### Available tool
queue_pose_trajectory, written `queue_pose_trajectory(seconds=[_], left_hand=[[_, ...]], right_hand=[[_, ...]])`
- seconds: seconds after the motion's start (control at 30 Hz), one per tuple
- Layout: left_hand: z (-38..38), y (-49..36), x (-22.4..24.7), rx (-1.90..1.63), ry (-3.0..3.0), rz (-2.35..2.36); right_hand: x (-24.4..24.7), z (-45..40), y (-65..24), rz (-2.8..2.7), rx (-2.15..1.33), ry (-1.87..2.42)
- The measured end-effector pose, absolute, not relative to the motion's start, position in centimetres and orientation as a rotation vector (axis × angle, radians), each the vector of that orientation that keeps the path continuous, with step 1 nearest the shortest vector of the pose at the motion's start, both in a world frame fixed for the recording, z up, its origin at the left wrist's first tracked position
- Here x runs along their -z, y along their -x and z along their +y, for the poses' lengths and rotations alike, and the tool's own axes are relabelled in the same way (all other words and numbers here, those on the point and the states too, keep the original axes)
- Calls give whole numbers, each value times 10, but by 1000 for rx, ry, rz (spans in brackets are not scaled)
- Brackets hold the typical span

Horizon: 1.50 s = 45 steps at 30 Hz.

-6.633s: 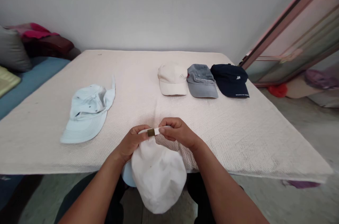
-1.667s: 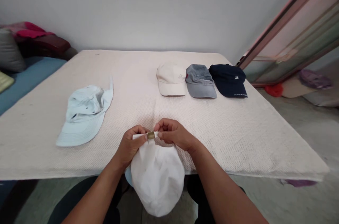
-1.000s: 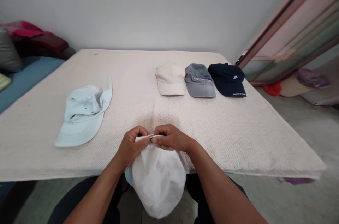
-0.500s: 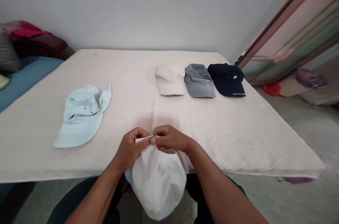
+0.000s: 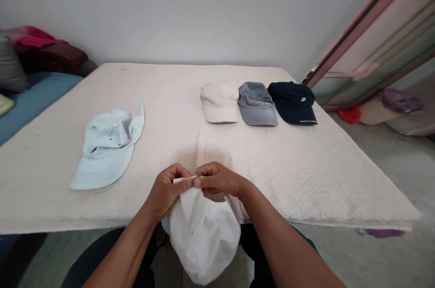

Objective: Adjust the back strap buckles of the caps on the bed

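A white cap (image 5: 205, 238) hangs at the table's front edge, its crown toward me and its back strap opening at the top. My left hand (image 5: 171, 190) pinches the strap from the left. Close against it, my right hand (image 5: 217, 179) pinches the same strap, with fingertips nearly meeting around a small metallic-looking piece. A bit of light blue, perhaps the brim, shows at the cap's left side; the rest of the brim is hidden. Off to the left, a light blue cap (image 5: 107, 147) lies with its strap end sticking up.
Along the table's (image 5: 163, 111) back right stand a cream cap (image 5: 220, 102), a grey cap (image 5: 257, 104) and a navy cap (image 5: 292, 103) in a row. A wall is behind. A blue-covered seat (image 5: 50, 90) is at left, a pink-framed panel (image 5: 367, 34) at right.
Both hands keep their pinch on the white cap's strap, with only a tiny shift of the fingers. The whole view has drifted slightly; the other caps lie as before.
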State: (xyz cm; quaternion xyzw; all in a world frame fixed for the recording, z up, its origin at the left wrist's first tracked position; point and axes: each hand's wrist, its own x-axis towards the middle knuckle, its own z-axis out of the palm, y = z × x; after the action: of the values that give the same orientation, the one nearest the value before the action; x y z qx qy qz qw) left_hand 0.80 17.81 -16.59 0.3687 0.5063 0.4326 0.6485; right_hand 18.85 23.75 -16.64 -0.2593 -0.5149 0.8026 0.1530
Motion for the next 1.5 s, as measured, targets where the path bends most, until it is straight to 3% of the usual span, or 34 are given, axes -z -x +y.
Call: queue_pose_trajectory(seconds=[0.67, 1.07, 1.33, 1.5], left_hand=[[183, -5, 166, -985, -578, 843], [182, -10, 163, -1008, -586, 912], [178, -11, 153, -816, -606, 1026], [179, -15, 153, -907, -384, 1072]], right_hand=[[173, 237, -188, -1303, -2398, 694], [166, 236, -192, -1324, -2331, 733], [163, 240, -193, -1294, -2326, 779], [156, 241, -199, -1310, -2275, 772]])
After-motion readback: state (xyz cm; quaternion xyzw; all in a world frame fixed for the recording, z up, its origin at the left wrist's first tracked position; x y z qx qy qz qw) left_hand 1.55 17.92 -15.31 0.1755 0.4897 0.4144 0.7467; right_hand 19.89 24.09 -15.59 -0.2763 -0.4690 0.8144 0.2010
